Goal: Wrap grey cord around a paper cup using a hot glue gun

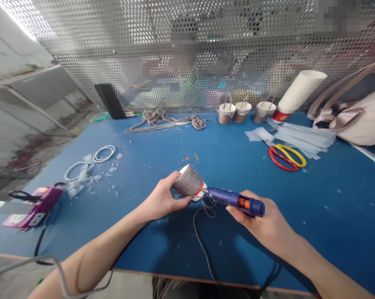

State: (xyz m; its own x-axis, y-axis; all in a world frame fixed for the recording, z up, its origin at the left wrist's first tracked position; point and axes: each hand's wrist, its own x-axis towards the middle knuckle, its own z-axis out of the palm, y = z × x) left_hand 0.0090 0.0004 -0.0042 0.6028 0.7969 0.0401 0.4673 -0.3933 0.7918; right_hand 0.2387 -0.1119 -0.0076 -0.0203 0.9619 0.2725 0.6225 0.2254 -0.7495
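A paper cup (188, 182), mostly wrapped in grey cord, lies tilted in my left hand (166, 197), whose fingers and thumb close around it. Its red and white rim end points to the right. My right hand (259, 214) is wrapped round a blue glue gun (226, 197), and the gun's nozzle touches or almost touches the uncovered band of the cup. Loose grey cord (198, 236) hangs in a small loop below the cup and runs down over the table's front edge.
Red and yellow scissors (283, 164) and clear glue sticks (302, 137) lie right. Behind stand wrapped cups (226, 114), a leaning cup stack (301, 93), cord bundles (158, 118) and a black phone (110, 101). White rings (103, 153), scraps and a purple power strip (38, 207) are left.
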